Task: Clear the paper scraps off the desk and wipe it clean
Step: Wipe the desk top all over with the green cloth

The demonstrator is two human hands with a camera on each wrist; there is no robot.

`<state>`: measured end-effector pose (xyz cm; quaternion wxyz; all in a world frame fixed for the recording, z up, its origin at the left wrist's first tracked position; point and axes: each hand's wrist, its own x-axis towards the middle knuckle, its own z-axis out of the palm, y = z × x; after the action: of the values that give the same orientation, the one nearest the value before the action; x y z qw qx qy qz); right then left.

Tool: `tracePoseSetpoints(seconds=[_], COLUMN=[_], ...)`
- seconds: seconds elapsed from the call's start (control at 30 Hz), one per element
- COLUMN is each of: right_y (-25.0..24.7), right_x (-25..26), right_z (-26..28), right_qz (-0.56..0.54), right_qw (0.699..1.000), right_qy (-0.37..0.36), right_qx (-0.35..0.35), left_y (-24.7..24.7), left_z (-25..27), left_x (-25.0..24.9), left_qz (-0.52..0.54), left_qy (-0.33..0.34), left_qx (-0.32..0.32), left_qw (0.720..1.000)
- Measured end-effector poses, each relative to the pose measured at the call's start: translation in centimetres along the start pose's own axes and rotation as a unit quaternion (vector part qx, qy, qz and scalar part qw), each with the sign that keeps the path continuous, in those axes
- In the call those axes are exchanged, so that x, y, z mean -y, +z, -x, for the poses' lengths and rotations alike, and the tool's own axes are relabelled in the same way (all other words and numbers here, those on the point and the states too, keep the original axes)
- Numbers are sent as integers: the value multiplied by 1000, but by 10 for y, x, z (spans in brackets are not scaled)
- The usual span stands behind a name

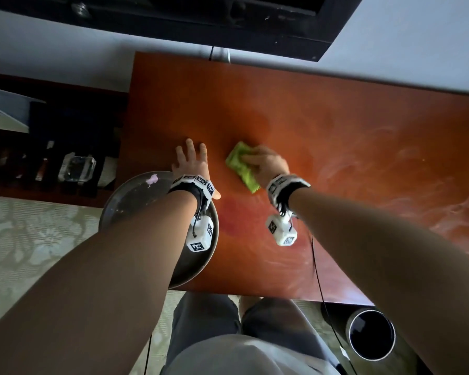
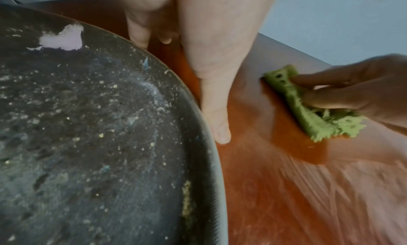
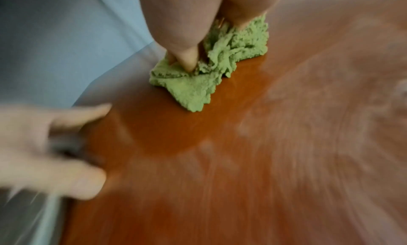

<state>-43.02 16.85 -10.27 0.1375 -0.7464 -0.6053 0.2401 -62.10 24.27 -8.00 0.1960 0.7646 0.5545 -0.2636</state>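
The glossy reddish-brown wooden counter (image 1: 295, 109) fills most of the head view, its right half filmed with pale swirling smears, while the patch around the hands looks darker and cleaner. At its near left corner a large round dark speckled plate (image 1: 125, 201) hangs partly over the edge, with crumbs and one pale pink torn paper scrap (image 2: 62, 38) lying on it; no other scraps show on the counter, so the clearing seems mostly done and the wiping is the step in hand. Beside the person's legs, on the floor at lower right, stands a round dark bin (image 1: 371, 335). The right hand (image 1: 268, 165) has its grip curled and pinching a crumpled lime-green fluffy cloth (image 1: 241, 166), pressing it onto the counter left of the middle. The left hand (image 1: 191, 161) lies spread, fingers straight, beside the plate's rim. Judging by the smears, the right half still needs wiping, and the plate's scrap needs binning.
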Motion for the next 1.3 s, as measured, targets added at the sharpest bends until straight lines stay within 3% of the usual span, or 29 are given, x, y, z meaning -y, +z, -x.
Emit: tracePoseSetpoints(seconds=[0.1, 0.17, 0.23, 0.33, 0.43, 0.5, 0.57, 0.7, 0.8, 0.87, 1.03, 1.17, 1.3], right_y=[5, 0, -6, -26, -41, -43, -36, -19, -6, -3, -7, -6, -3], right_x=[13, -5, -34, -71, -89, -78, -55, -9, 14, 21, 11, 0, -7], right_z=[28, 40, 46, 42, 22, 3, -13, -22, -7, 9, 45, 60, 67], right_qz=[65, 47, -3, -30, -12, 9, 9, 13, 34, 79, 105, 53, 42], right_qw=[985, 990, 1000, 978, 948, 946, 963, 995, 997, 987, 973, 989, 996], right_qy=[-113, -102, -22, 129, 264, 287, 248, 96, -30, -68, -82, -52, 27], right_qx=[113, 87, -20, -162, -179, -152, -107, -16, 63, 123, 191, 129, 75], left_y=[0, 0, 0, -1, 0, 1, 2, 0, -3, -4, 1, 16, 34], left_z=[-1, -1, -1, -1, -1, -2, -1, 2, 4, 9, 39, 67, 85], left_x=[0, 0, -1, -2, -1, 0, 0, 1, -1, -2, -1, 4, 1], left_qz=[-2, -1, 1, 2, 5, 5, 3, -1, 8, 1, 6, 21, -16], left_qy=[-5, -5, -7, -8, -10, -7, -3, 1, -2, -3, 8, 29, 61], left_qx=[4, 3, -1, 7, 16, 11, 6, 7, 19, 11, -24, -6, 18], left_qw=[1000, 1000, 1000, 1000, 1000, 1000, 1000, 1000, 1000, 1000, 1000, 999, 998])
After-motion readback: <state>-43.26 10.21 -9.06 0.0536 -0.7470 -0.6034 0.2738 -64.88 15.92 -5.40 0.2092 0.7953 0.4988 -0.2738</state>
